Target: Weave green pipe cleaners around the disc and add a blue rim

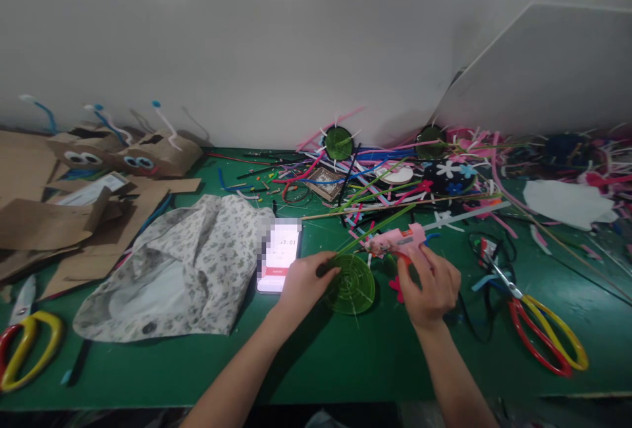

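My left hand [305, 280] is closed on the left edge of a translucent green disc [351, 285] that lies on the green table [345, 355]. A thin green stick [378, 228] runs from the disc up to the right. My right hand [430, 286] grips a pink hot glue gun [399, 241], its nozzle pointing left toward the disc's upper right rim. A small red felt piece [395, 285] lies between the disc and my right hand.
A phone [280, 256] lies left of the disc, beside a floral cloth [178, 276]. Red-and-yellow scissors [540, 322] lie at right, another pair [24, 346] at far left. Cardboard figures with googly eyes [123, 158] sit back left. Pipe cleaners and sticks [395, 178] pile behind, against a white divider [247, 53].
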Available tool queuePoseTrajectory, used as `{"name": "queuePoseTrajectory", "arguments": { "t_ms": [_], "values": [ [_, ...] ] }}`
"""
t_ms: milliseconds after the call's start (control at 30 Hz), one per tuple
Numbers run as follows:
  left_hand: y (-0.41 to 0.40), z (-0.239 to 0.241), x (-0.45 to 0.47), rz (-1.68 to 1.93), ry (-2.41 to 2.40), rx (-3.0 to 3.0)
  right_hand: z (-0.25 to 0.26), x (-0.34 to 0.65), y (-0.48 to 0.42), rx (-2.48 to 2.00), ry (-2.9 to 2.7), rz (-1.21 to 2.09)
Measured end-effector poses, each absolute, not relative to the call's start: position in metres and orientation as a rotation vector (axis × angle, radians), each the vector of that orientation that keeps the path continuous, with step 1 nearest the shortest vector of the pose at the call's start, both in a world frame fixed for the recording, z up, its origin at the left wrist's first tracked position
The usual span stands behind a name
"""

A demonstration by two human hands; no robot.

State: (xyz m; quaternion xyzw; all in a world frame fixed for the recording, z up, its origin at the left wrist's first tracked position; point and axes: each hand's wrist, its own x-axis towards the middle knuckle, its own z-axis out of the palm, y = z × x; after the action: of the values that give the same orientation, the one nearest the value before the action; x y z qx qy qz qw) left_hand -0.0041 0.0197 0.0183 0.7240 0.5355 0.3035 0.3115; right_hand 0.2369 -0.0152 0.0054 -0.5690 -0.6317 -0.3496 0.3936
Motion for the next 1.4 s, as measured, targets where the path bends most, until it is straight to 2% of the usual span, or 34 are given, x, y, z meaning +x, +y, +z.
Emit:
{"name": "queuePoseTrajectory", "arguments": {
  "t_ms": [200, 500, 867, 1400],
  "values": [
    [0.019, 0.020, -0.005, 0.780, 1.417, 1.925, 0.006, 0.237, -0.014, -1.482, -1.599, -0.903],
    [0.019, 0.020, -0.003, 0.796, 1.406, 1.924, 0.014, 0.234, 0.001, -1.588, -1.599, -0.613],
    [0.021, 0.017, -0.005, 0.830, 1.320, 1.931, 0.039, 0.205, 0.013, -1.359, -2.173, -0.239],
    [0.018, 0.017, -0.005, 0.869, 1.254, 1.917, 0.039, 0.198, -0.002, -1.417, -2.056, -0.251]
  ]
}}
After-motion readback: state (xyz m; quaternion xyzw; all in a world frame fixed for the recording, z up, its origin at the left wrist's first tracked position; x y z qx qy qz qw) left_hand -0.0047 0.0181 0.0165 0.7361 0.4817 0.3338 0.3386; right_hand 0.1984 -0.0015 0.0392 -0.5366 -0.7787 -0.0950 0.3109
